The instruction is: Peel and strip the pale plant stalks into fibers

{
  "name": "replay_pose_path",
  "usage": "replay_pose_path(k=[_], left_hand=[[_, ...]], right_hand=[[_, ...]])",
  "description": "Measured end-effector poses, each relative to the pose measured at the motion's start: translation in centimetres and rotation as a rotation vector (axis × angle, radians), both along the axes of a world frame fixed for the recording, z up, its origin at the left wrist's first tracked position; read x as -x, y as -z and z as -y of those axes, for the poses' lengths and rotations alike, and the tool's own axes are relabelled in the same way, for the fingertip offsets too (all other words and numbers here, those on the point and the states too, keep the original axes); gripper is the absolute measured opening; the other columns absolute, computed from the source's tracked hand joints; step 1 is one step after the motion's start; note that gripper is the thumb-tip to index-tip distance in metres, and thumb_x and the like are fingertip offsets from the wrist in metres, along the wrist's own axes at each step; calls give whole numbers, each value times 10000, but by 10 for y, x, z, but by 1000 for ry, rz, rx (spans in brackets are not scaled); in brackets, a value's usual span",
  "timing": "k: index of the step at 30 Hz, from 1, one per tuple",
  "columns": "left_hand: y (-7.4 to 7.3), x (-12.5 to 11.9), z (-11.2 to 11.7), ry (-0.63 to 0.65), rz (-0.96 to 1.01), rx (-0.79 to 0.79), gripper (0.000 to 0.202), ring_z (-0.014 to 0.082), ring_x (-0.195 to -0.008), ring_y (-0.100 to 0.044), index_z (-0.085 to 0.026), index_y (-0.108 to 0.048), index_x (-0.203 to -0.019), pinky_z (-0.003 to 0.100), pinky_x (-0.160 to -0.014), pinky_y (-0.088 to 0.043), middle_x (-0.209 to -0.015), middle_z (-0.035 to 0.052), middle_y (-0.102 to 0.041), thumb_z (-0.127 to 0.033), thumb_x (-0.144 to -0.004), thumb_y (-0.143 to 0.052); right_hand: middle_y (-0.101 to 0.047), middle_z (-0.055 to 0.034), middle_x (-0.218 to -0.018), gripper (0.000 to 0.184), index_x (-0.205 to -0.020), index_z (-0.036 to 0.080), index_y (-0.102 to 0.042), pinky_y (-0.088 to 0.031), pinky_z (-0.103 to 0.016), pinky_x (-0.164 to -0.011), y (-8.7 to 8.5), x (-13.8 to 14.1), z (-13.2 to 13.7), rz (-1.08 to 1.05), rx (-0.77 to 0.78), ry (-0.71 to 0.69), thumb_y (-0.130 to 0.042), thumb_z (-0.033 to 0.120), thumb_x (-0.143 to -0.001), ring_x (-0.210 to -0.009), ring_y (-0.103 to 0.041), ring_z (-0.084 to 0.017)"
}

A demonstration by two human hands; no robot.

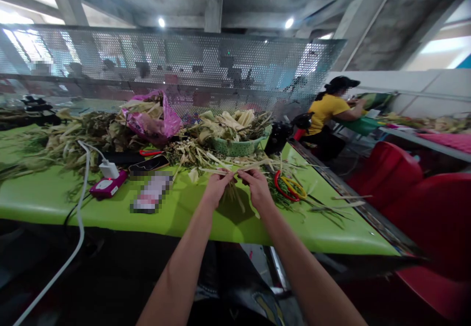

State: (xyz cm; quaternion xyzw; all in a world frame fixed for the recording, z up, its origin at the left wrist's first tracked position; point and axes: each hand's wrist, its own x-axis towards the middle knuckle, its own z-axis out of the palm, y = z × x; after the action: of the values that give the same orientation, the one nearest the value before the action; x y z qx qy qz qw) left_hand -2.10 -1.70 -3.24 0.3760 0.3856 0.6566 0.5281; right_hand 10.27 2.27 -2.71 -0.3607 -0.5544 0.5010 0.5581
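Note:
Both hands meet over the front of a green-covered table. My left hand pinches pale dried plant strips, which stick out to its left and hang below. My right hand pinches the other part of the strips, with one end reaching up to the right. Between the hands, thin ends dangle toward the tabletop. Just right of my right hand lie scissors with red and yellow handles, on loose green stems. Behind the hands, a green basket is heaped with dried husk-like leaves.
At left are a purple power socket with a white charger, a blurred-out phone and a dark phone. Behind them stands a pink plastic bag. A black cylinder and red chairs are right; a person in yellow works beyond.

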Motion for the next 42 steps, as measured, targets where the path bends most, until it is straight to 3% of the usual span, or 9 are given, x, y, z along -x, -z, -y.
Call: replay_pose_path(k=[10, 16, 21, 24, 29, 34, 38, 42], left_hand=[[0, -4, 3, -13, -107, -32, 222, 85, -576, -478, -175, -554, -683, 213, -603, -374, -606, -27, -545, -322, -672, -719], [8, 2, -4, -68, -203, -54, 209, 103, -584, -474, -180, -529, -688, 233, -601, -365, -606, -25, -533, -343, -709, -659], [11, 1, -9, -58, -374, -128, 84, 115, -609, -477, -173, -560, -714, 244, -619, -376, -625, -19, -542, -246, -719, -601], [10, 0, -8, -32, -483, -165, 39, 126, -632, -488, -171, -570, -697, 249, -635, -383, -640, -9, -562, -202, -720, -572], [8, -1, -4, -33, -586, -167, 149, 132, -581, -458, -178, -557, -670, 256, -579, -350, -601, -9, -536, -288, -769, -568], [6, -3, -1, -5, -545, -168, 109, 129, -576, -442, -186, -565, -645, 248, -578, -329, -589, -15, -532, -239, -733, -604], [7, -5, -1, 61, -436, -142, 103, 123, -592, -454, -175, -585, -651, 242, -602, -349, -593, -18, -538, -243, -699, -647], [9, -4, -3, 16, -221, -5, 178, 122, -592, -503, -168, -608, -706, 245, -613, -379, -613, -4, -583, -327, -685, -686]], right_hand=[[-508, 36, -591, 185, -703, 192, -576, -338, -257, -537, 5, -1, -8, 102, -93, 133, -628, 368, -689, -537, -410, -114], [-489, 34, -526, 293, -588, 190, -560, -317, -267, -539, 1, -7, -2, 294, -184, 167, -699, 432, -676, -528, -400, -125], [-618, -31, -769, 225, -841, 198, -677, -385, -286, -602, -5, -5, 6, 478, -431, 158, -612, 406, -785, -633, -500, -156], [-626, -47, -787, 192, -804, 199, -679, -396, -299, -617, -4, -5, 2, 479, -432, 130, -635, 380, -760, -666, -518, -174], [-598, -16, -697, 166, -738, 202, -619, -404, -298, -629, 4, -5, -7, 420, -381, 126, -612, 366, -757, -649, -529, -169], [-563, -4, -680, 144, -729, 202, -588, -393, -289, -622, 11, -5, -13, 392, -349, 169, -599, 344, -753, -653, -504, -163], [-564, -17, -712, 128, -718, 198, -592, -405, -299, -653, 7, -6, -11, 408, -359, 179, -609, 322, -746, -691, -507, -174], [-597, -59, -918, 181, -885, 203, -624, -418, -324, -770, -5, -8, -1, 411, -475, 244, -602, 353, -786, -862, -526, -205]])
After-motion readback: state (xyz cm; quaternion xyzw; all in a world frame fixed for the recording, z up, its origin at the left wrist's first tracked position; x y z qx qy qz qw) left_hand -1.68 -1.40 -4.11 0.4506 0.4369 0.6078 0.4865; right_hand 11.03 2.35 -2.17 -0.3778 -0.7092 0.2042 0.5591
